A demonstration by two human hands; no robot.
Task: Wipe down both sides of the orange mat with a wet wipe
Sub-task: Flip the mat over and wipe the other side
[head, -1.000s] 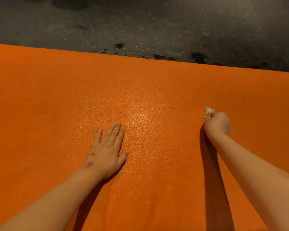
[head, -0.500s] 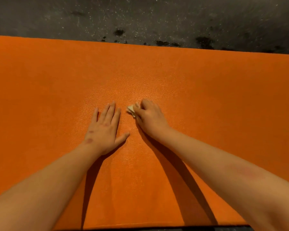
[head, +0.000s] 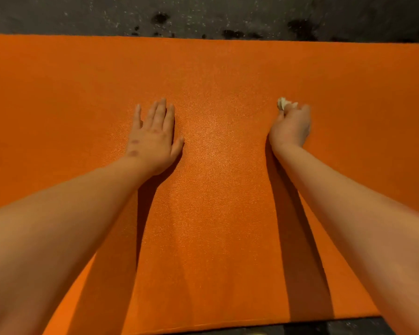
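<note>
Head view. Orange mat [head: 215, 189] lies flat on dark speckled floor [head: 82, 13]; its left and right ends are cut off by the frame. One wet wipe [head: 281, 103], bunched, mostly hidden under the fingers of the right hand [head: 291, 126], which grips it against the mat. Left hand [head: 154, 139] rests flat on the mat, fingers straight, holding nothing. Two hands, one mat.

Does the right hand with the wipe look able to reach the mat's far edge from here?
Probably yes. The right hand grips the wet wipe on the orange mat, and only bare mat lies between it and the far edge, though the arm looks fairly extended.
</note>
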